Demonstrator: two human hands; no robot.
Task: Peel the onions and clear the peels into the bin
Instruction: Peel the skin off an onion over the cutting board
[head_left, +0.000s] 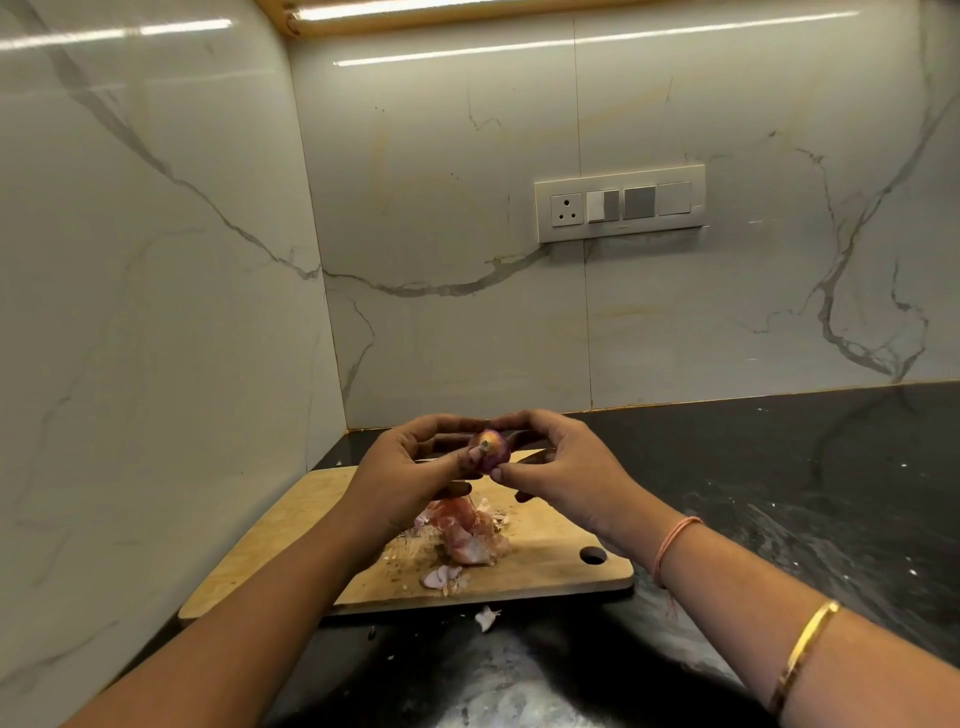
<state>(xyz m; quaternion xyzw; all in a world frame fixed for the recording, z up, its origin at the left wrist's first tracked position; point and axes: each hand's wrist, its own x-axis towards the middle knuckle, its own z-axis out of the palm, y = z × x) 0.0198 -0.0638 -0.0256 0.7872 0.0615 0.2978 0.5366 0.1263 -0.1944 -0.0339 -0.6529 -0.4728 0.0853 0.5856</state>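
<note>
Left hand (410, 467), right hand (561, 467) pinch purple onion (488, 451), seemingly part-peeled; peels (467, 525) beneath.

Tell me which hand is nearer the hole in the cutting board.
Right. The right hand hovers just beyond the hole; the left hand is farther left, above the peels. Both grip the onion.

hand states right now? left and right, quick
Left hand: pinches the onion between thumb and fingers.
Right hand: fingertips curled on the same onion, above the cutting board.
</note>
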